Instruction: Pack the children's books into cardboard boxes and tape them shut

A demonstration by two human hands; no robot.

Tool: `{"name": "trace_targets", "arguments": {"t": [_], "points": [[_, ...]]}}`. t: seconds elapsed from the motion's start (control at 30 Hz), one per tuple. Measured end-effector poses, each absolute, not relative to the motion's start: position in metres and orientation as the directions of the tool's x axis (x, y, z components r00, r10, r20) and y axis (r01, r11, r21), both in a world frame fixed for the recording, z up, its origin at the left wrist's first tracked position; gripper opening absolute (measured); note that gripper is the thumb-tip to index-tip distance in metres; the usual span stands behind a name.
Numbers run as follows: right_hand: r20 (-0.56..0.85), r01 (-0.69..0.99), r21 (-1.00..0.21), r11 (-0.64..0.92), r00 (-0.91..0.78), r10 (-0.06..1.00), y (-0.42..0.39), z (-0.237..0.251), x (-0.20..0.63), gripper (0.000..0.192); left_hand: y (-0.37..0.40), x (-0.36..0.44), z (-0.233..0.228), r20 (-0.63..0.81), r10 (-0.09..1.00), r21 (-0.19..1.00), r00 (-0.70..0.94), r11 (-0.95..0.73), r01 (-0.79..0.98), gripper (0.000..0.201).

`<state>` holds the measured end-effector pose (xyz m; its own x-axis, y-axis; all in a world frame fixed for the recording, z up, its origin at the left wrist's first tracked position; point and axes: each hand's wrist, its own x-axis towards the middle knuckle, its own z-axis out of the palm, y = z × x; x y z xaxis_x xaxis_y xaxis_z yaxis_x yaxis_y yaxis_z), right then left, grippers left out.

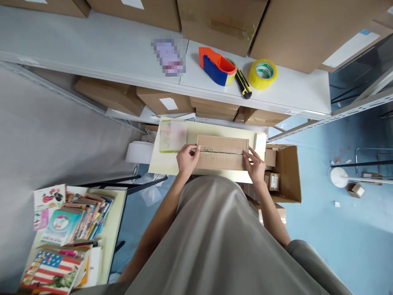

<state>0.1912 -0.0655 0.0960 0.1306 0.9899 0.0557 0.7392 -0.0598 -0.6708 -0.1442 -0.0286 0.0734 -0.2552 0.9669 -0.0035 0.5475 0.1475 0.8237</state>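
Note:
A flat, narrow cardboard box lies lengthwise on the pale yellow table in front of me. A dark seam runs along its top between the flaps, and a crinkled piece of clear tape sticks near the left end. My left hand grips that left end, thumb and fingers pinched at the seam. At the opposite end, my right hand holds the box's edge and flaps between thumb and fingers. Both forearms reach in over my grey clothing.
On the shelf above sit an orange-and-blue tape dispenser, a utility knife, a yellow tape roll and a blurred phone-like item. An open carton stands right of the table. Books fill a side table.

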Motion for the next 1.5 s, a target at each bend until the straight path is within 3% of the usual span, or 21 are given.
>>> {"name": "trace_targets", "arguments": {"t": [0.2, 0.33, 0.47, 0.63, 0.83, 0.97, 1.03, 1.13, 1.3, 1.5], "points": [[0.232, 0.801, -0.595, 0.071, 0.086, 0.969, -0.067, 0.076, 0.188, 0.047, -0.026, -0.139, 0.083, -0.036, 0.949, 0.795, -0.314, 0.217, 0.566, 0.011], [0.350, 0.834, -0.538, 0.123, 0.088, 0.933, -0.064, 0.066, 0.186, 0.038, -0.026, -0.137, 0.081, -0.062, 0.935, 0.841, -0.348, 0.237, 0.486, 0.007], [0.358, 0.802, -0.579, 0.148, 0.087, 0.930, -0.064, 0.067, 0.185, 0.040, -0.024, -0.140, 0.074, -0.138, 0.909, 0.890, -0.393, 0.288, 0.353, 0.032], [0.376, 0.805, -0.565, 0.178, 0.059, 0.925, -0.063, 0.080, 0.184, 0.041, -0.020, -0.152, 0.075, -0.108, 0.945, 0.884, -0.309, 0.234, 0.404, 0.019], [0.632, 0.865, -0.386, 0.320, -0.004, 0.775, 0.007, 0.136, 0.174, 0.029, 0.038, -0.168, 0.118, 0.152, 0.957, 0.893, -0.248, -0.026, 0.449, 0.021], [0.702, 0.843, -0.312, 0.437, -0.106, 0.704, 0.092, 0.198, 0.133, 0.039, 0.105, -0.154, 0.173, 0.316, 0.929, 0.885, -0.194, -0.215, 0.413, 0.025], [0.669, 0.845, -0.269, 0.463, -0.182, 0.720, 0.134, 0.224, 0.103, 0.047, 0.133, -0.141, 0.198, 0.368, 0.911, 0.873, -0.187, -0.270, 0.406, 0.031], [0.480, 0.891, -0.207, 0.403, -0.267, 0.836, 0.183, 0.248, 0.058, 0.051, 0.157, -0.122, 0.221, 0.400, 0.897, 0.866, -0.188, -0.302, 0.399, 0.038], [0.117, 0.975, -0.102, 0.197, -0.185, 0.976, 0.226, 0.250, 0.010, 0.049, 0.163, -0.111, 0.224, 0.363, 0.917, 0.883, -0.167, -0.281, 0.375, 0.037], [0.029, 0.986, -0.102, 0.130, -0.128, 0.991, 0.237, 0.246, 0.004, 0.043, 0.146, -0.121, 0.207, 0.244, 0.950, 0.938, -0.192, -0.181, 0.296, 0.032]]}}
